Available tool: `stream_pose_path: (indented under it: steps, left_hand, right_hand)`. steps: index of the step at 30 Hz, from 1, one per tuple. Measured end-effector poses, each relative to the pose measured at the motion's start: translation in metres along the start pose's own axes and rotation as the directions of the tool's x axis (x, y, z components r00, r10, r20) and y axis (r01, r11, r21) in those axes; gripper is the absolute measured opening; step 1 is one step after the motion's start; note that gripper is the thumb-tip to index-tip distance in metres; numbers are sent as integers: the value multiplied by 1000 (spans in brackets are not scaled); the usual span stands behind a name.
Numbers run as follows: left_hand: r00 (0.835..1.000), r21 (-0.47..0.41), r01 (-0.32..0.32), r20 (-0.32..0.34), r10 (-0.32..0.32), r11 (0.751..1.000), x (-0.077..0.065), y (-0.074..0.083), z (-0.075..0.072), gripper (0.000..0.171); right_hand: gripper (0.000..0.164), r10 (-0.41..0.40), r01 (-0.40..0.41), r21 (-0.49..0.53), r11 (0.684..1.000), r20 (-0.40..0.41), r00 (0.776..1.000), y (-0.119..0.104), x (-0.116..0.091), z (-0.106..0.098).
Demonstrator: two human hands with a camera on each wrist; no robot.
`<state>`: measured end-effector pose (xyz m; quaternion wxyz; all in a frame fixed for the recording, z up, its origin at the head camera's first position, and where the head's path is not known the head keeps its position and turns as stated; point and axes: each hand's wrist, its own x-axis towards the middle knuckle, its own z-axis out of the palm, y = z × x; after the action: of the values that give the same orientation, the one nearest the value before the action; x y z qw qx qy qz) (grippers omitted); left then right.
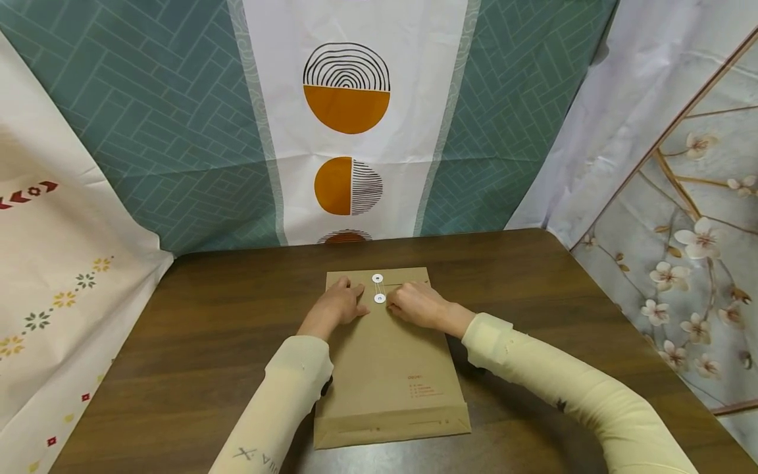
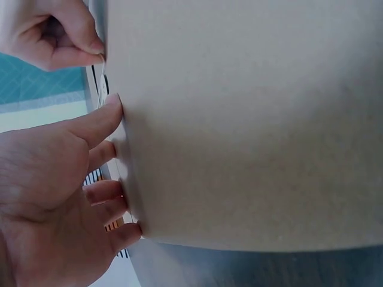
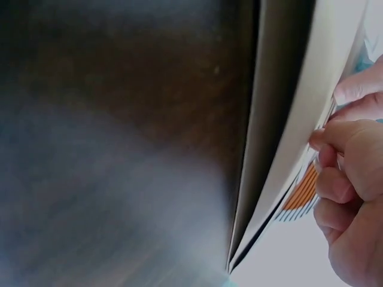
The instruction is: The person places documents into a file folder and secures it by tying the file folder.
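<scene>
A brown kraft paper document envelope (image 1: 385, 355) lies flat on the table, its flap end away from the person. Near that end are two white round buttons, the upper button (image 1: 377, 278) and the lower button (image 1: 379, 299), with a thin white string (image 1: 379, 288) running between them. My left hand (image 1: 339, 303) rests on the envelope left of the buttons, fingers spread and fingertips on the paper. Just right of the lower button, my right hand (image 1: 419, 304) pinches the string between thumb and forefinger, its other fingers curled, as the left wrist view shows.
A dark brown wooden table (image 1: 237, 368) carries the envelope. Behind it hangs a green and white patterned curtain (image 1: 195, 118). A cream printed cloth (image 1: 65, 263) borders the left side, and a floral cloth (image 1: 681, 296) the right.
</scene>
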<state>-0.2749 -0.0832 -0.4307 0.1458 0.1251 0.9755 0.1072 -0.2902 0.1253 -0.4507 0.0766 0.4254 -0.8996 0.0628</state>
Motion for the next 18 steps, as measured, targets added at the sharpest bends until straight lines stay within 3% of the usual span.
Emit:
stream_pose_path:
  steps: [8,13,18]
  left_hand:
    - [1000,-14,19,-13,-19,1000,-2,1,0,66]
    - [1000,12,27,-14,-26,1000,-1,1,1,66]
    - [1000,30,22,-12,-22,999,-3,1,1,66]
  right_hand:
    - [19,0,0,39,999,-5,1000,-8,8,0]
    - [24,58,-68,111,992,89,994,-14,19,-4]
    - [13,88,-129,199,971,205,975,-18,33,-7]
